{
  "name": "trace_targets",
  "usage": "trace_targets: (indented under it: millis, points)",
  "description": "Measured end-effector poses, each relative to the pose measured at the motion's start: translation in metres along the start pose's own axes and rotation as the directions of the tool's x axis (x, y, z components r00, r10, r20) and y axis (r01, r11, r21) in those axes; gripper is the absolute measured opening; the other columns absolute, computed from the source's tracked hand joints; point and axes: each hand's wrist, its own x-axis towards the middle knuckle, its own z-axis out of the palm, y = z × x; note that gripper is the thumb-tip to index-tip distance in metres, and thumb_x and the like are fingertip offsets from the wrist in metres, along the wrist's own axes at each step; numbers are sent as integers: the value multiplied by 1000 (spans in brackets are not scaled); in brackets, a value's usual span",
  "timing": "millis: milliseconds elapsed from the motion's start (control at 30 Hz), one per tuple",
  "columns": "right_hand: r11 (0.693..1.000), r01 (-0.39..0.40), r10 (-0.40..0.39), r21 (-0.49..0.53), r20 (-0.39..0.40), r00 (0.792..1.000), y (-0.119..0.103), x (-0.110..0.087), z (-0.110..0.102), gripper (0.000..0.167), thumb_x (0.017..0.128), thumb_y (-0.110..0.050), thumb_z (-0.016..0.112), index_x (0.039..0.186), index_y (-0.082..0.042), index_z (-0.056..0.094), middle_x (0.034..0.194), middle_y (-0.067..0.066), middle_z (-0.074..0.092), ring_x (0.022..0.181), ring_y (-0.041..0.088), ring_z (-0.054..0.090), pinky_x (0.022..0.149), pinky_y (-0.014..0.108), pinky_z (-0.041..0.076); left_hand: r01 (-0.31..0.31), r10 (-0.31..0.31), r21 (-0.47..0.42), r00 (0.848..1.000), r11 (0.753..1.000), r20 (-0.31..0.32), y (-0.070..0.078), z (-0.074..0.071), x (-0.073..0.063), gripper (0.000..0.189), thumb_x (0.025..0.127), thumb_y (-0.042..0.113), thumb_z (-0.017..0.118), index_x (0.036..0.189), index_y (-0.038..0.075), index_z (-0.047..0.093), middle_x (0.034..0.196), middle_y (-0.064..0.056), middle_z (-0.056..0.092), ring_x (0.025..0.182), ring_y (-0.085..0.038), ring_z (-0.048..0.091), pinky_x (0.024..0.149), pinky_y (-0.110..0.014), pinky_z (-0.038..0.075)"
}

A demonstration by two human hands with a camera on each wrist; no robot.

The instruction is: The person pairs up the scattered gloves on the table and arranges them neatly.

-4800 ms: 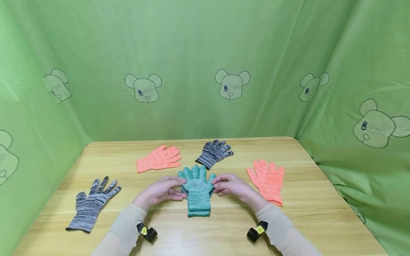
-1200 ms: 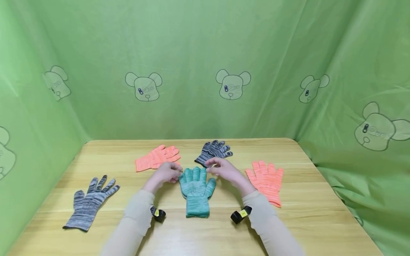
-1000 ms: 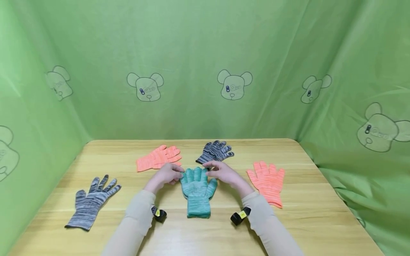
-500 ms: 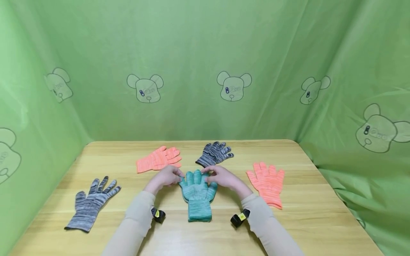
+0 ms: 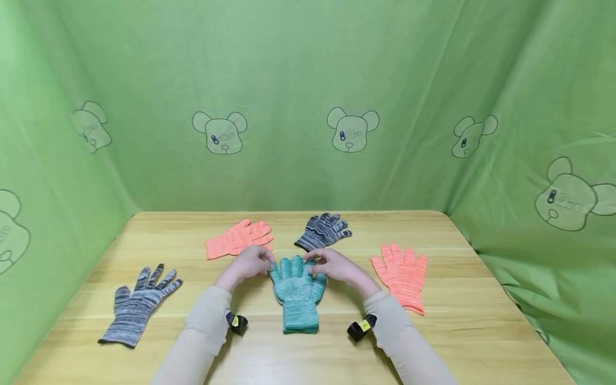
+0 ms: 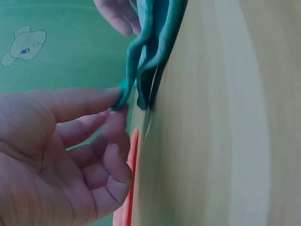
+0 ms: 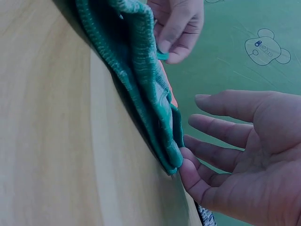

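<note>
Two teal-green knit gloves (image 5: 298,291) lie stacked flat, fingers pointing away, in the middle of the table; the lower one is almost fully covered by the upper. My left hand (image 5: 248,262) pinches the tip of an outer glove finger at the left, and the left wrist view shows the fabric between thumb and fingertips (image 6: 120,101). At the far right corner of the stack is my right hand (image 5: 337,266). Its thumb and upper fingers stand loosely extended and apart in the right wrist view, while its lowest fingers (image 7: 193,181) touch a glove fingertip.
On the wooden table (image 5: 308,358) lie an orange glove (image 5: 236,239) back left, a grey-black glove (image 5: 322,231) just beyond the stack, another orange glove (image 5: 401,275) on the right and another grey-black glove (image 5: 137,310) on the left. Green cloth (image 5: 284,64) walls surround the table.
Both hands have moved from the sides of the green stack up to its fingertips. The lower cuff, which stuck out toward me, now lines up under the upper one. The other gloves stay put.
</note>
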Motion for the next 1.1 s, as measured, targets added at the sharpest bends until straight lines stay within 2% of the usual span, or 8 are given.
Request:
trace_targets:
  millis: [67, 133, 433, 567, 700, 800, 967, 1100]
  points:
    - [1000, 4, -4, 2, 0, 1000, 0, 0, 0, 39, 91, -12, 64, 129, -3, 59, 116, 17, 61, 87, 15, 57, 76, 31, 48, -37, 37, 0, 999, 999, -20, 0, 2, 2, 11, 87, 3, 64, 97, 3, 70, 80, -5, 62, 68, -15, 56, 57, -24, 45]
    - [1000, 5, -5, 6, 0, 1000, 1, 1, 0, 39, 92, -12, 64, 129, -2, 59, 117, 17, 61, 87, 15, 57, 76, 31, 48, -46, 46, 1, 999, 999, -24, 0, 5, 3, 11, 87, 2, 65, 96, 4, 71, 82, -6, 64, 69, -15, 57, 59, -24, 47]
    - [1000, 3, -3, 12, 0, 1000, 3, 1, 0, 38, 93, -12, 63, 129, -2, 59, 118, 16, 61, 90, 16, 57, 78, 31, 49, 6, -5, 23, 999, 1000, -33, -4, 11, 9, 8, 85, 2, 69, 90, 7, 72, 89, -7, 67, 75, -16, 57, 63, -24, 47]
    - [1000, 9, -9, 13, 0, 1000, 3, 2, 0, 39, 92, -12, 63, 129, -2, 59, 114, 16, 62, 88, 16, 56, 77, 32, 49, 22, -21, 16, 999, 1000, -43, 0, 9, 11, 12, 84, 5, 70, 96, 5, 71, 91, -8, 66, 74, -17, 57, 61, -25, 46]
    - [1000, 2, -1, 4, -2, 1000, 2, 4, -2, 39, 91, -14, 64, 129, -4, 59, 110, 14, 63, 87, 15, 56, 75, 31, 49, 10, -9, 11, 999, 1000, -41, 7, 5, 15, 20, 85, 9, 71, 104, 4, 70, 99, -9, 67, 81, -18, 59, 67, -26, 48]
    - [1000, -3, 3, 8, 1, 1000, 2, 5, -3, 40, 91, -14, 64, 129, -4, 59, 112, 15, 63, 88, 15, 57, 74, 30, 49, 0, 1, 45, 999, 999, -35, 11, 4, 17, 20, 86, 9, 70, 105, 3, 72, 104, -10, 70, 88, -18, 60, 73, -27, 50]
    - [1000, -13, 13, 12, 5, 1000, 1, 3, -3, 40, 91, -14, 64, 129, -3, 59, 120, 17, 62, 89, 15, 58, 75, 30, 49, 2, -2, 105, 1000, 994, 0, 17, 7, 20, 13, 85, 9, 71, 95, 2, 72, 93, -6, 69, 77, -14, 56, 64, -23, 46]
    - [1000, -3, 3, 9, 10, 1000, 2, 1, -4, 40, 92, -13, 63, 129, -1, 58, 115, 18, 62, 87, 14, 57, 74, 29, 48, 4, -3, 82, 1000, 997, -12, 21, 12, 22, 6, 84, 7, 71, 88, 3, 68, 83, -3, 62, 70, -14, 50, 58, -22, 40]
